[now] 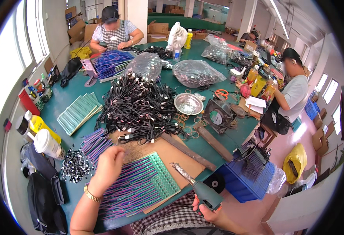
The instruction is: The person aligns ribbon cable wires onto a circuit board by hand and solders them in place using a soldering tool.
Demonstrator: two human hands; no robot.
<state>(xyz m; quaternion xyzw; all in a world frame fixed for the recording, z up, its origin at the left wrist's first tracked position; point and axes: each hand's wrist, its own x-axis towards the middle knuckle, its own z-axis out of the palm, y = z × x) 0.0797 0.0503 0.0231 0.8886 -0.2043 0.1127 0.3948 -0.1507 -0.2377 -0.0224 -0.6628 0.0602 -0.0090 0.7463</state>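
Observation:
My right hand (208,210) grips the handle of a dark green soldering gun (209,194), its metal tip pointing up and left over the right edge of a green circuit board panel (165,178). Rows of purple and blue wires (131,188) run leftward from that panel. My left hand (110,164) is held above the left part of these wires with its fingers curled together; whatever they hold, if anything, cannot be made out. Close to it lie a bundle of purple wires (95,143) and a heap of small black and white connectors (76,165).
A large pile of black cables (136,103) lies beyond the brown board (191,170). Metal bars (189,150), a metal bowl (188,104), a black fan (219,115) and orange scissors (221,94) are nearby. A blue crate (242,182) stands at right. Two people (295,84) work around the table.

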